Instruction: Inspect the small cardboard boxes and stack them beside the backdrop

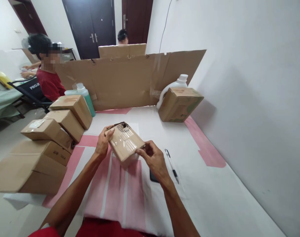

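Between my two hands a small taped cardboard box (126,141) is held tilted above the cloth-covered table (189,151). Clear shiny tape runs over its top, and a dark torn-looking patch shows at its far edge. My left hand (104,140) grips the left far corner, thumb on top. My right hand (152,156) pinches the right near corner between thumb and fingers. Beneath the right wrist a dark flat object (153,176), perhaps a phone, is partly covered. A pen (172,166) lies just right of that hand.
Several cardboard boxes (48,154) line the table's left side, with a green-liquid bottle (89,100) behind them. At the back right, a carton (181,105) stands before a white jug (176,82). A cardboard partition (125,82) crosses the back; a person in red (49,82) sits left.
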`<state>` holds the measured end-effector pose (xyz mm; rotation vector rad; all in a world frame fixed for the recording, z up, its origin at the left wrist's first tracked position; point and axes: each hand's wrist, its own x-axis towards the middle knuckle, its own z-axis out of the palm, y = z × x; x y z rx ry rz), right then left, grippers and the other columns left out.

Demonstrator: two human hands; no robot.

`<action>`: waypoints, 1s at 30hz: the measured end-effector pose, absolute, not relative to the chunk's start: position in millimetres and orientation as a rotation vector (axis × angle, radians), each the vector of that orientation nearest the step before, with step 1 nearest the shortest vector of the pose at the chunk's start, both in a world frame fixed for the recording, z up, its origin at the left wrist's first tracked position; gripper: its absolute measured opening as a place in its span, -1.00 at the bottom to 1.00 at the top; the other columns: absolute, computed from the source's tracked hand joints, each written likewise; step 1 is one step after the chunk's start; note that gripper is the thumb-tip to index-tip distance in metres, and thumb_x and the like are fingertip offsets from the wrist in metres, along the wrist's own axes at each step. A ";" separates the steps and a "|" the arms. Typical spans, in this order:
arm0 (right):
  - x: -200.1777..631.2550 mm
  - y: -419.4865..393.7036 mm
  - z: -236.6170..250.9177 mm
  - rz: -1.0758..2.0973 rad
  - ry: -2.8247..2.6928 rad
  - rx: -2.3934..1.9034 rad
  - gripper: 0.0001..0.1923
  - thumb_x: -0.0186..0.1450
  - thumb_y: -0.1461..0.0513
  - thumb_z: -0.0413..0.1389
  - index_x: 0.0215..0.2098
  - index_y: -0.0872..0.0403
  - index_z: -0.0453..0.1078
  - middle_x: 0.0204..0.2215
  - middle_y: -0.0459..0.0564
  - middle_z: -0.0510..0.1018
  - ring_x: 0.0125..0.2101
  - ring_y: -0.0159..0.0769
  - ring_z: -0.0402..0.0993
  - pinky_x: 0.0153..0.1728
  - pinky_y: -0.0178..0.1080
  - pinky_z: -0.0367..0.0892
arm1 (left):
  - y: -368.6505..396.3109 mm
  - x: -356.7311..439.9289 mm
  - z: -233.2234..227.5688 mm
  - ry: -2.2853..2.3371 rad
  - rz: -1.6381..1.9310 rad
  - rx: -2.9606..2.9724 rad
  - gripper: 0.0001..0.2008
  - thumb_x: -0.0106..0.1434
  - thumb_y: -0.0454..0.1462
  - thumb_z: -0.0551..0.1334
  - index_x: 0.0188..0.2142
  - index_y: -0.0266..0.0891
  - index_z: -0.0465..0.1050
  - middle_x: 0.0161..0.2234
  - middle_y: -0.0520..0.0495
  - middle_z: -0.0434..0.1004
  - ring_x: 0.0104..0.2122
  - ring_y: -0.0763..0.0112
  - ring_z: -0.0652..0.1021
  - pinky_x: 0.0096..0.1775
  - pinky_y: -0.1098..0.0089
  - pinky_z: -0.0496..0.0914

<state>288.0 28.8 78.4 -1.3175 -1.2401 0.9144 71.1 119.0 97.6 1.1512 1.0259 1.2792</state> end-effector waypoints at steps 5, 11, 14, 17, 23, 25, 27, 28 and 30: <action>284.3 2.2 100.1 0.941 -1.382 -1.365 -0.55 0.40 -0.14 0.12 -0.37 0.04 0.47 -0.52 -0.11 0.45 -0.49 -0.32 0.38 -0.45 -0.28 0.28 | 96.9 63.9 114.1 1.003 1.066 1.235 -0.53 0.13 0.01 0.47 -0.12 -0.28 0.57 -0.28 -0.08 0.65 -0.38 0.33 0.57 -0.34 0.42 0.42; 282.1 -3.4 114.5 0.735 -1.409 -1.338 -0.62 0.42 0.07 0.14 0.16 -0.06 0.50 0.10 0.06 0.56 0.10 -0.08 0.50 0.02 -0.07 0.49 | 50.2 69.5 138.9 0.948 0.815 1.675 -0.64 0.36 -0.03 0.30 0.05 -0.13 0.55 -0.02 -0.12 0.65 -0.08 0.16 0.63 -0.09 0.30 0.50; 275.2 -12.7 117.8 0.685 -1.472 -1.292 -0.66 0.47 0.15 0.08 0.17 -0.09 0.49 0.13 0.04 0.57 0.18 -0.07 0.45 0.21 0.06 0.36 | 33.0 71.3 151.1 1.008 0.825 1.887 -0.68 0.40 -0.11 0.26 0.10 -0.07 0.53 0.05 -0.10 0.63 0.02 0.17 0.62 0.05 0.24 0.48; 262.6 -24.1 120.8 0.615 -1.480 -1.268 -0.65 0.52 0.16 0.03 0.22 -0.10 0.45 0.15 0.03 0.57 0.18 -0.08 0.45 0.24 0.08 0.32 | 20.4 74.9 159.2 1.107 0.874 2.158 -0.67 0.35 -0.17 0.31 0.09 -0.07 0.53 0.03 -0.11 0.64 0.00 0.16 0.62 0.06 0.18 0.48; 247.8 -27.8 119.1 0.499 -1.461 -1.312 -0.67 0.56 0.18 -0.06 0.16 -0.02 0.45 0.06 0.05 0.60 0.09 -0.13 0.49 0.18 0.01 0.33 | 10.7 87.6 154.0 1.247 0.975 2.419 -0.81 0.33 -0.20 0.32 -0.07 -0.11 0.55 -0.16 -0.05 0.65 -0.16 0.19 0.63 -0.11 0.20 0.50; 248.7 -26.7 115.4 0.447 -1.480 -1.317 -0.68 0.54 0.19 -0.04 0.16 0.01 0.43 0.04 0.08 0.60 0.07 -0.11 0.49 0.17 0.02 0.33 | 12.5 91.5 151.6 1.256 0.993 2.434 -0.84 0.31 -0.24 0.31 -0.11 -0.12 0.55 -0.19 -0.03 0.65 -0.20 0.22 0.62 -0.12 0.23 0.49; 249.2 -26.7 112.9 0.394 -1.484 -1.327 -0.68 0.53 0.21 -0.03 0.16 0.03 0.43 0.02 0.10 0.60 0.05 -0.09 0.50 0.16 0.04 0.34 | 15.5 95.5 150.2 1.238 1.013 2.459 -0.84 0.28 -0.27 0.31 -0.12 -0.12 0.56 -0.23 -0.01 0.64 -0.24 0.26 0.62 -0.15 0.26 0.49; 249.2 -27.3 112.6 0.377 -1.481 -1.334 -0.68 0.53 0.23 -0.04 0.15 0.03 0.44 0.02 0.10 0.61 0.04 -0.09 0.50 0.16 0.04 0.34 | 17.1 97.4 149.7 1.222 1.016 2.471 -0.83 0.27 -0.29 0.31 -0.13 -0.12 0.56 -0.24 0.00 0.64 -0.25 0.27 0.61 -0.17 0.27 0.49; 250.7 -29.1 113.4 0.387 -1.467 -1.345 -0.68 0.53 0.23 -0.05 0.14 0.02 0.45 0.02 0.10 0.61 0.04 -0.09 0.50 0.17 0.05 0.34 | 19.6 100.6 149.0 1.193 1.011 2.485 -0.82 0.27 -0.30 0.30 -0.13 -0.13 0.56 -0.24 0.00 0.65 -0.26 0.28 0.61 -0.18 0.28 0.49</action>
